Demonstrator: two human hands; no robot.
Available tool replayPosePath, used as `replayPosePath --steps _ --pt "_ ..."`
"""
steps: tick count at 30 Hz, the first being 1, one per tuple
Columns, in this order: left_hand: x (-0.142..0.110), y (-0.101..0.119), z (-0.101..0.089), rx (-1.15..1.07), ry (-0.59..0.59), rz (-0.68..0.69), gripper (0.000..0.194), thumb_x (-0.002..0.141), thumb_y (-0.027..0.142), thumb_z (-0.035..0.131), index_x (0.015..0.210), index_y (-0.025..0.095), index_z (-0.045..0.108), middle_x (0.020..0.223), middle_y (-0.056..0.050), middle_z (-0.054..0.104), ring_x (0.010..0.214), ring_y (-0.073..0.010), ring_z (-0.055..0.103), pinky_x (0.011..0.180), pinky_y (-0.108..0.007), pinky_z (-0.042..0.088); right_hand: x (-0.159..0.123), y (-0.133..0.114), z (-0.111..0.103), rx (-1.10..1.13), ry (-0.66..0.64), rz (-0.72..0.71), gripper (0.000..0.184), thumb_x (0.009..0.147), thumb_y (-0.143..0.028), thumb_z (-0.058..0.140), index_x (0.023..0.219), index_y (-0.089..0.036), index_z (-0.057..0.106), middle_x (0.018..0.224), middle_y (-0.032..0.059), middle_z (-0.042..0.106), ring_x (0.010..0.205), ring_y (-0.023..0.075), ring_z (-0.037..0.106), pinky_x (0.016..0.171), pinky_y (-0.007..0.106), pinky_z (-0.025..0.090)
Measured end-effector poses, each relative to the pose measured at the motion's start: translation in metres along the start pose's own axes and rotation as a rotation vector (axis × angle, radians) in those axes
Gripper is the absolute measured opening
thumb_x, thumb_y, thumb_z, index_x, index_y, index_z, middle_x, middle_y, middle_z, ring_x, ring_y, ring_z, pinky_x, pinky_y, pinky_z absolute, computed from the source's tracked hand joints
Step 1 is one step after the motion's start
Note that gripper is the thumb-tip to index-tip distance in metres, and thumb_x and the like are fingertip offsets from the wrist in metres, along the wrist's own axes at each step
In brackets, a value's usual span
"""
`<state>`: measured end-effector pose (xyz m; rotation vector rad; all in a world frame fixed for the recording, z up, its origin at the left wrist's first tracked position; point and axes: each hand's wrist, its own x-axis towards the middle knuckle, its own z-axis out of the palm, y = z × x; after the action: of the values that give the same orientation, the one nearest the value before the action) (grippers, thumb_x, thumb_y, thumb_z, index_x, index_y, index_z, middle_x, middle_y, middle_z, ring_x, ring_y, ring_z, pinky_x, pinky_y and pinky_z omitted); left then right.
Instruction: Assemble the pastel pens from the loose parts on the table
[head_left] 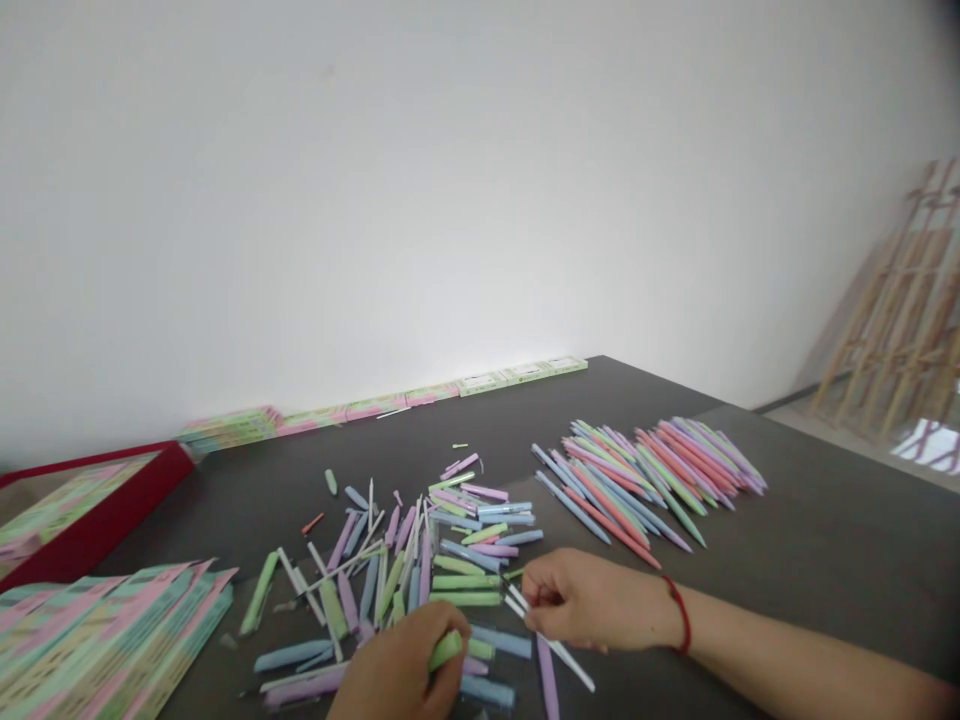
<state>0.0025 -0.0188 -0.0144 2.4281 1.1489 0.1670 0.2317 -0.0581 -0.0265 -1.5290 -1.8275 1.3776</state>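
Note:
My left hand (409,665) is closed around a light green pen barrel (446,650), whose end sticks out past the thumb. My right hand (566,600), with a red cord at the wrist, has its fingertips pinched together above some white pen refills (571,668). A small green piece shows at those fingertips; whether they grip it or a refill cannot be made out. Between and beyond the hands lies a loose heap of pastel pen parts (469,598), green, blue and purple, mixed with thin white refills (309,590). A purple pen part (547,680) lies below the right hand.
Pastel pens (637,475) lie piled at the right of the dark table (817,540). Printed cartons (105,630) are fanned out at front left, near a red box (97,510). More flat cartons (480,382) line the wall. Wooden frames (900,300) lean at far right.

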Motion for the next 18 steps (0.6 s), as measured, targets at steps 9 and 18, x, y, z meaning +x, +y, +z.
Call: replayPosePath --steps 9,18 --pt "0.059 0.028 0.022 0.217 0.034 0.077 0.015 0.077 0.028 0.051 0.085 0.023 0.062 0.087 -0.006 0.071 0.082 -0.0291 0.065 0.067 -0.035 0.041 -0.009 0.002 -0.011 -0.149 0.230 -0.158 0.006 0.072 -0.017 0.053 0.067 -0.017 0.049 0.054 -0.0083 0.041 0.048 0.0053 0.034 0.042 0.015 0.025" --pt "0.066 0.033 0.021 0.295 -0.002 0.119 0.019 0.075 0.019 0.046 0.087 0.022 0.059 0.089 -0.008 0.071 0.084 -0.0297 0.066 0.067 -0.036 0.041 -0.001 0.015 -0.026 -0.351 0.262 0.004 0.011 0.072 -0.022 0.052 0.071 -0.015 0.059 0.052 -0.0042 0.052 0.046 0.0080 0.045 0.042 0.017 0.027"
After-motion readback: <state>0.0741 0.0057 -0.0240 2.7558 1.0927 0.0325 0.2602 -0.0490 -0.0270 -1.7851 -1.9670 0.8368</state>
